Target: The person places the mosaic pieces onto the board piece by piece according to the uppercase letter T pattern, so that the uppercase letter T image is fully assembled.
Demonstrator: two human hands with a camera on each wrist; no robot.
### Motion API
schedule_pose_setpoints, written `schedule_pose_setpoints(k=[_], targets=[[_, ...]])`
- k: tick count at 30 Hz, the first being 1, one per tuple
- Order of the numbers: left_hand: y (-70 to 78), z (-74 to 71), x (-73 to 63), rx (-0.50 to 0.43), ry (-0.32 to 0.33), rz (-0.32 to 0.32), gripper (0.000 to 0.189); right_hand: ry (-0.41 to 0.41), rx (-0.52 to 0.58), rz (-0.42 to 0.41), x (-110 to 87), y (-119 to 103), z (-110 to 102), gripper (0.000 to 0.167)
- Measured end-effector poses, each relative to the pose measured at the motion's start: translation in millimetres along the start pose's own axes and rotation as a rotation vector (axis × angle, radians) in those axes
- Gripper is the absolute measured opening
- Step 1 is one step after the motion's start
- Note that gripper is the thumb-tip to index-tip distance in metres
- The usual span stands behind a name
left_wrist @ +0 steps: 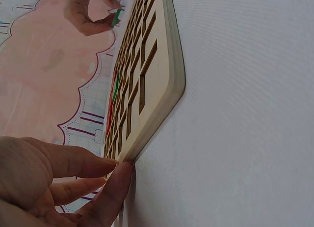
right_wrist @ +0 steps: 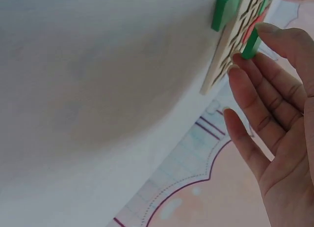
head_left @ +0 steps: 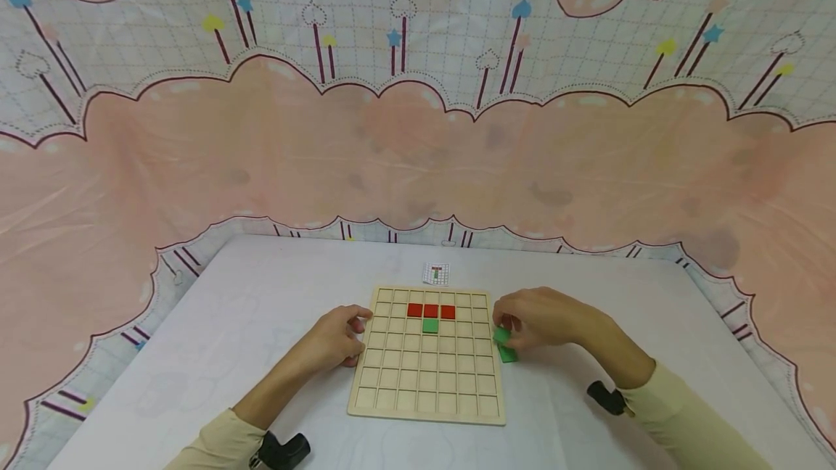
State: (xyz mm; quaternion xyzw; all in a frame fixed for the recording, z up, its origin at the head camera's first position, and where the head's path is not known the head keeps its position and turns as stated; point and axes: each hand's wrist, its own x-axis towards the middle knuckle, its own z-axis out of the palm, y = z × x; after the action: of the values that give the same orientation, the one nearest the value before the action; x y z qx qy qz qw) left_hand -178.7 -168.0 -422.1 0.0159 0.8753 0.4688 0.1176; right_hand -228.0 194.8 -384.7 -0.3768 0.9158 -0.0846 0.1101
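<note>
A wooden grid board lies on the white table, with three red tiles in a row and one green tile below the middle one. My left hand rests at the board's left edge; its finger and thumb tips touch the rim. To the right of the board, my right hand pinches a loose green tile between thumb and fingers, above the table. Beneath it, more green shows beside the board's right edge; how many tiles lie there is partly hidden by the hand.
Behind the board lies a small card printed with a grid and a red-and-green T shape. White table surface extends around the board. A patterned cloth hangs behind the table.
</note>
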Motion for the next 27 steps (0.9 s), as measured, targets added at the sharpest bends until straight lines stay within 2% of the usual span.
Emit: schedule_pose_setpoints(k=[7,18,27], targets=[[-0.1,0.2,0.5,-0.001,-0.001,-0.005,0.056,-0.006,0.009,-0.058,12.9,-6.4,2.2,0.014],[0.0,0.7,1.0,0.007,0.005,-0.005,0.057,-0.04,0.014,-0.055,34.7,-22.7,1.9,0.018],[0.4,0.7,1.4,-0.012,0.003,-0.015,0.057,-0.037,0.009,-0.145,48.7,-31.2,0.4,0.022]])
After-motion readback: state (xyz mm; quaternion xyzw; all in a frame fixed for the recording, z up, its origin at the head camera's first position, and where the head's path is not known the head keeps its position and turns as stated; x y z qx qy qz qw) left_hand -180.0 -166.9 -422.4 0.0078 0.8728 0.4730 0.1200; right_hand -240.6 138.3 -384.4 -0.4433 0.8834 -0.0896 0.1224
